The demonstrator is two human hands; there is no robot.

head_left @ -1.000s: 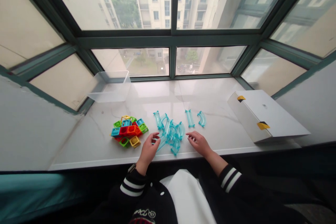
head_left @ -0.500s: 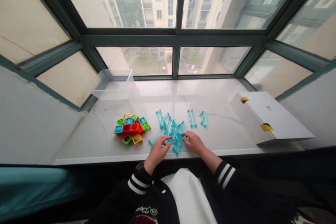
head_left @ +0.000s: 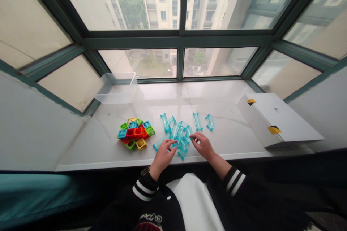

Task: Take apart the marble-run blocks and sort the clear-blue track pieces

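Translucent blue track pieces (head_left: 176, 130), some straight and some curved, lie in a loose pile at the front of the white sill. My left hand (head_left: 164, 154) rests at the pile's near left side, its index finger stretched over the pieces and its thumb apart. On the pile's right side, my right hand (head_left: 204, 146) has its fingers pinched at the end of a blue track piece (head_left: 188, 130); the fingers partly hide the grip. Behind that hand, a straight track piece (head_left: 197, 121) and a curved track piece (head_left: 209, 122) lie apart from the pile.
A heap of red, green, blue and yellow square frame blocks (head_left: 135, 132) sits left of the pile. Farther back on the left stands a clear plastic bin (head_left: 116, 97). A white box (head_left: 287, 119) with yellow-and-black tabs is at the right. Window frames (head_left: 179, 41) enclose the sill.
My right hand has shifted slightly right and away from me, and its fingers have drawn closer together. My left hand stays nearly where it was. The view has tilted a little.
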